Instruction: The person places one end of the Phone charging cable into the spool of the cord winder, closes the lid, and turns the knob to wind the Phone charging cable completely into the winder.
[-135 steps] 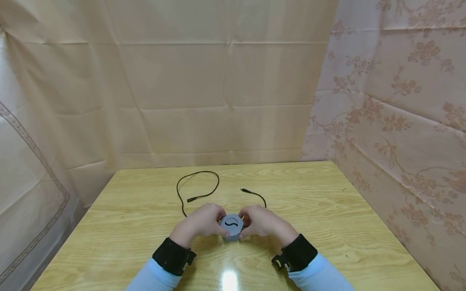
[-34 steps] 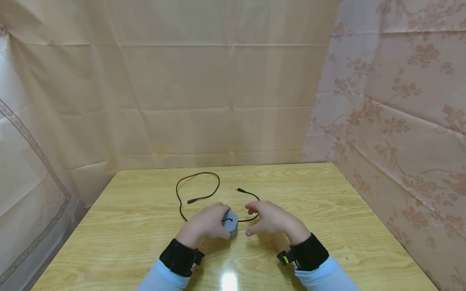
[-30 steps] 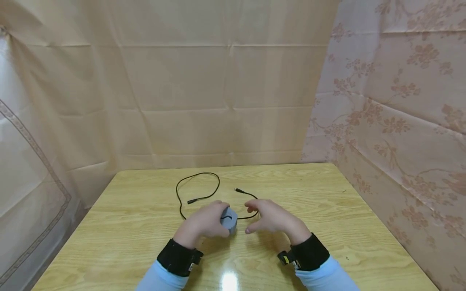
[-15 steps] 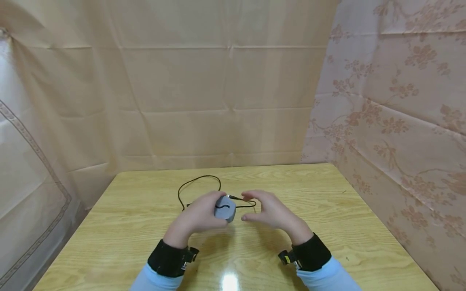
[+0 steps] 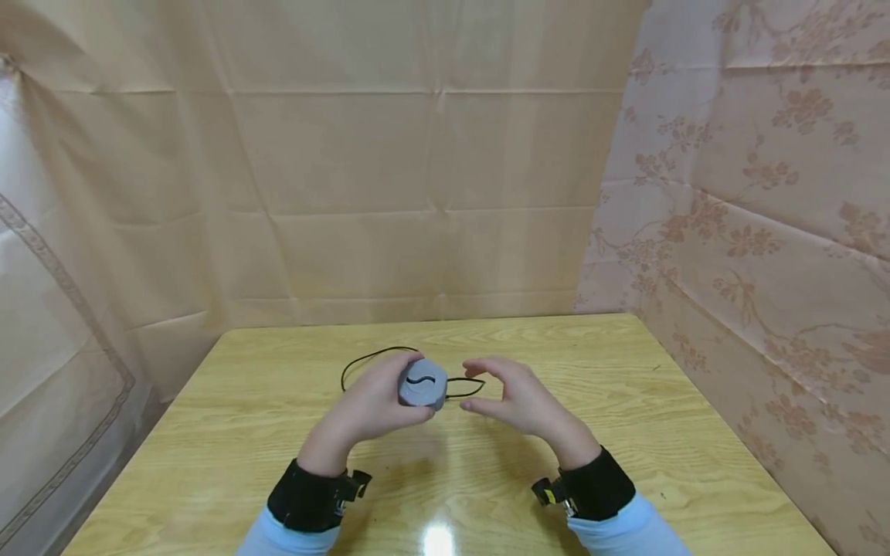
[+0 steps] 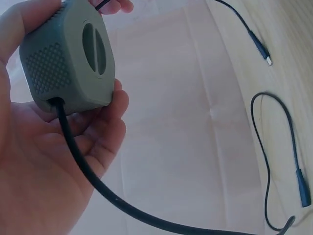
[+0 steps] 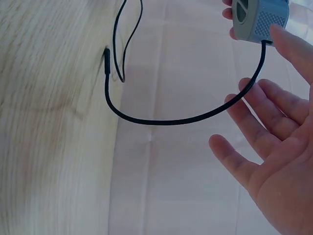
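My left hand (image 5: 375, 398) grips a grey hexagonal cable winder (image 5: 422, 384) by its sides, holding it above the table. An S-shaped slot with black cable in it shows on its upper face. In the left wrist view, the winder (image 6: 68, 58) has knobbly side walls and a round slotted disc on its other face. Black cable (image 6: 88, 171) comes out of both sides. To the right, apart from the winder, my right hand (image 5: 518, 398) has its fingers spread. The cable (image 7: 166, 122) hangs in a curve past those fingers, not held.
The wooden table (image 5: 591, 371) lies under both hands. Loose cable with a small metal-tipped plug (image 6: 260, 47) and a second dark connector (image 6: 303, 188) lies on it. A beige cloth (image 5: 327, 154) hangs behind, and a floral cloth (image 5: 765, 193) stands at the right.
Both hands held the winder at first; the right hand then let go. My left hand has lifted the winder up and slightly left, drawing the short cable end toward it.
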Tool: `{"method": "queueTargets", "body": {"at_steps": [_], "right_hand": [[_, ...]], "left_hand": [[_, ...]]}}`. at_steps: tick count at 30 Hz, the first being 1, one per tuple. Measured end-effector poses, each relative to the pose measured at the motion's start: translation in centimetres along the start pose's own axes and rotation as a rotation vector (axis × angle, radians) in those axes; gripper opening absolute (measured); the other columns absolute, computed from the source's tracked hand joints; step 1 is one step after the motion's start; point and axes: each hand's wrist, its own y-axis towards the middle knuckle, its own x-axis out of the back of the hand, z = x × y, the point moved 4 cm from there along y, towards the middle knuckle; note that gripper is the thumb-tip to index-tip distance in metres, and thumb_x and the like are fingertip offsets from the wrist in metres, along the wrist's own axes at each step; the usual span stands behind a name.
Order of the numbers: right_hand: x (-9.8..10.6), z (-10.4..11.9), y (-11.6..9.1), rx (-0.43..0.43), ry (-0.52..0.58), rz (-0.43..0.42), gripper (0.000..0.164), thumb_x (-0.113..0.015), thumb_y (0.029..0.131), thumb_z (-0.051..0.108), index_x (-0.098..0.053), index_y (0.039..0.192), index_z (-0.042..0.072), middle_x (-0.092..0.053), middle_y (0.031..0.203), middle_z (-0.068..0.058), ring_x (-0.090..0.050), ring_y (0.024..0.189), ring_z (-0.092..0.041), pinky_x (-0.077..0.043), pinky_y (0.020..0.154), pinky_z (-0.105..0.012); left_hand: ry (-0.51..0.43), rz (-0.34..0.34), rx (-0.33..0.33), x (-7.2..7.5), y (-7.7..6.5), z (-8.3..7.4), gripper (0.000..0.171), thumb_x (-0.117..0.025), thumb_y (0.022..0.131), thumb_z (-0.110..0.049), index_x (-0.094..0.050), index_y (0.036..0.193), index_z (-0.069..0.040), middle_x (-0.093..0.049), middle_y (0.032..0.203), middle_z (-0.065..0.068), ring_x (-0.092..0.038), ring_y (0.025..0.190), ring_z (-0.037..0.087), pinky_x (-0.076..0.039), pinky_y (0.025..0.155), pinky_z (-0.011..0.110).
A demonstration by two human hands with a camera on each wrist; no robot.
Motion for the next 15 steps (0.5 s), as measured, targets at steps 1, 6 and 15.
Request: {"method": "queueTargets", "body": {"at_steps": [1,6,15], "right_hand": [[0.0,0.1,0.1,0.002,0.001,-0.003,0.053,-0.08,0.091,0.03,-0.062,0.136,0.009,-0.068,0.125,-0.004,-0.058,0.125,-0.026,-0.045,0.104,-0.053],[0.3,0.6,0.8,0.018,-0.004,-0.039,0.039,-0.072,0.098,0.024,-0.064,0.133,0.008,-0.068,0.126,-0.006,-0.061,0.121,-0.025,-0.048,0.101,-0.051],[0.9,1.6,1.9,0.073,-0.057,-0.139,0.023,-0.067,0.1,0.014,-0.072,0.122,0.006,-0.071,0.117,-0.005,-0.067,0.109,-0.022,-0.055,0.091,-0.045]], "left_hand": [[-0.009,-0.007,-0.003,0.2,0.0,0.0,0.072,-0.087,0.079,-0.028,-0.055,0.139,-0.004,-0.063,0.12,0.002,-0.061,0.104,0.018,-0.054,0.088,0.042],[-0.042,-0.033,-0.03,1.2,0.1,0.0,0.068,-0.087,0.081,-0.031,-0.057,0.136,-0.006,-0.065,0.117,0.002,-0.062,0.101,0.018,-0.054,0.087,0.042],[-0.15,-0.05,-0.03,1.9,0.8,0.5,0.062,-0.088,0.081,-0.035,-0.061,0.133,-0.014,-0.066,0.117,-0.004,-0.062,0.103,0.015,-0.053,0.089,0.04]]}}
